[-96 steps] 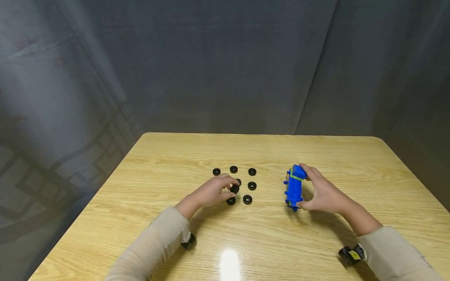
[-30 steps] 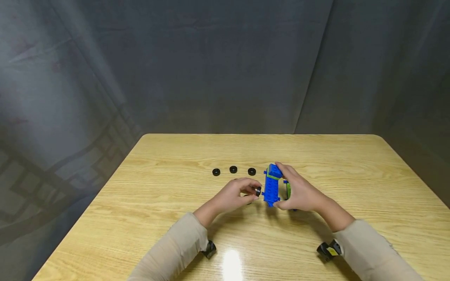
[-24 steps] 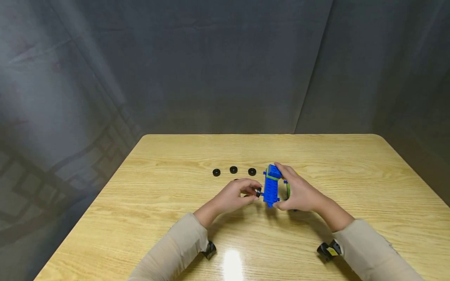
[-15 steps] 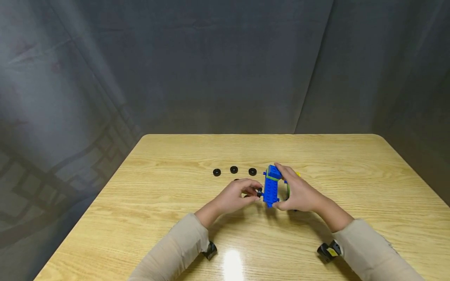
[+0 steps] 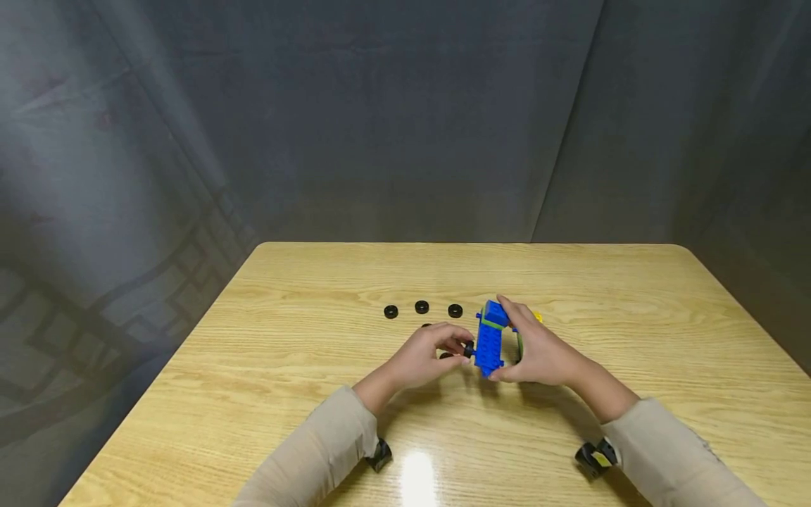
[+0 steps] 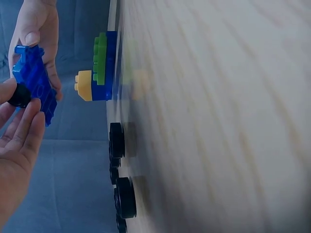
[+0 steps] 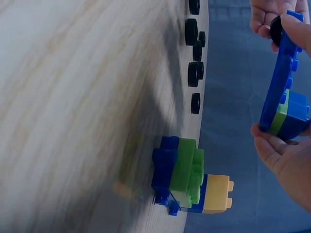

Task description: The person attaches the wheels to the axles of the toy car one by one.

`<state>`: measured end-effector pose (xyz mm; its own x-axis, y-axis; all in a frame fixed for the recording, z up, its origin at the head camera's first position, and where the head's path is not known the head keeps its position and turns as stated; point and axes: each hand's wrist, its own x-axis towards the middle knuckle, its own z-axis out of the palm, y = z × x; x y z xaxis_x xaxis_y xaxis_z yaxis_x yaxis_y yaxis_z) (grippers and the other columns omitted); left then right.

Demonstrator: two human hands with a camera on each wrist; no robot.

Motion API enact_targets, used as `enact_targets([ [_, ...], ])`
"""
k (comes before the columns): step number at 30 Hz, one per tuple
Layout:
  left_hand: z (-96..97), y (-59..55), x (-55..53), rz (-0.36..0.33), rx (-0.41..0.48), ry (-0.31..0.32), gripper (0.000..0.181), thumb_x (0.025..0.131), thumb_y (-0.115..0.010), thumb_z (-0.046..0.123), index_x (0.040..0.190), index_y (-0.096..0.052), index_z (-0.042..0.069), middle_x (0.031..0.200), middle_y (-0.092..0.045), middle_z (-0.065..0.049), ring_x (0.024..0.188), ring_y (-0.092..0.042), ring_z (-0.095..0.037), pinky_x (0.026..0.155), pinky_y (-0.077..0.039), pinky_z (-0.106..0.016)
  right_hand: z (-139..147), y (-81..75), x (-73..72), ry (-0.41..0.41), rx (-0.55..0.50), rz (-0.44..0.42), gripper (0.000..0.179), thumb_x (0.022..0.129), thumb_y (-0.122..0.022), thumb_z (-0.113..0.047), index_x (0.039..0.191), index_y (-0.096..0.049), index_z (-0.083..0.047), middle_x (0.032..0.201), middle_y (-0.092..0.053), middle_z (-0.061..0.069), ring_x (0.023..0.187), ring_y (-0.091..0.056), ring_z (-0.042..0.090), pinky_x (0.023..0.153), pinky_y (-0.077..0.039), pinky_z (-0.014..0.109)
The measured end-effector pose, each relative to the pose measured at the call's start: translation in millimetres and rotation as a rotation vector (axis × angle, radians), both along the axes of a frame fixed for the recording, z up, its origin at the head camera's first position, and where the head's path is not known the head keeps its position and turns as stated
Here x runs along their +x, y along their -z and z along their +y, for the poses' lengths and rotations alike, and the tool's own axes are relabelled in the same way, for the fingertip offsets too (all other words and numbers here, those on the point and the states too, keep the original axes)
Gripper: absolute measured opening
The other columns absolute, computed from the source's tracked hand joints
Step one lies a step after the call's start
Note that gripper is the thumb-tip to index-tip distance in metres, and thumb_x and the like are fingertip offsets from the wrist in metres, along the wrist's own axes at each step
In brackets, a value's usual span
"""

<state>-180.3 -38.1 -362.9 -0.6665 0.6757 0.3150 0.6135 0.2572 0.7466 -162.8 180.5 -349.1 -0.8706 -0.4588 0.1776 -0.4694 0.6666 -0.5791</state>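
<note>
My left hand [image 5: 421, 358] pinches a black toy wheel [image 6: 20, 95] between thumb and fingers. The wheel sits right at a peg on the near left side of a blue building-brick car [image 5: 488, 345]. Above the table, my right hand [image 5: 546, 353] grips that car by its two ends, thumb at the near end and fingers at the far one. A raised blue block with a green layer [image 7: 284, 114] forms the car's far end. Bare pegs show at its other visible corners in the head view.
A second brick car [image 7: 187, 170] in blue, green and yellow stands on the wooden table [image 5: 304, 282], mostly behind my right hand in the head view. Loose black wheels [image 5: 422, 307] lie to the left, several in all, some partly hidden by my left hand.
My left hand has carried a wheel rightward from the group to the car's peg, closing the last gap. My right hand has brought the blue car leftward, uncovering part of the second car.
</note>
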Motion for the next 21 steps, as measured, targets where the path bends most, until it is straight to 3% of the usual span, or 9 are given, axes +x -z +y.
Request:
enact_targets([
  [10,0.9,1.0,3.3,-0.008,-0.003,-0.028,0.028,0.080,-0.060,0.008,0.107,-0.055,0.003,0.099,-0.056,-0.005,0.082,-0.055,-0.007,0.075,-0.043,-0.017,-1.1,1.5,1.3,0.010,-0.004,0.020,0.111,0.057,-0.076,-0.045,0.136,-0.010,-0.004,0.128,-0.026,0.019,0.107,-0.040,0.033,0.081,-0.038,0.051],
  [21,4.4,2.5,9.2,0.013,0.052,-0.061,0.022,0.076,-0.063,0.007,0.096,-0.060,-0.002,0.086,-0.059,-0.005,0.073,-0.053,-0.004,0.067,-0.045,-0.016,-3.3,3.9,5.6,0.055,-0.007,0.134,0.105,0.052,-0.079,-0.039,0.133,-0.023,-0.003,0.123,-0.034,0.017,0.096,-0.046,0.029,0.073,-0.043,0.046],
])
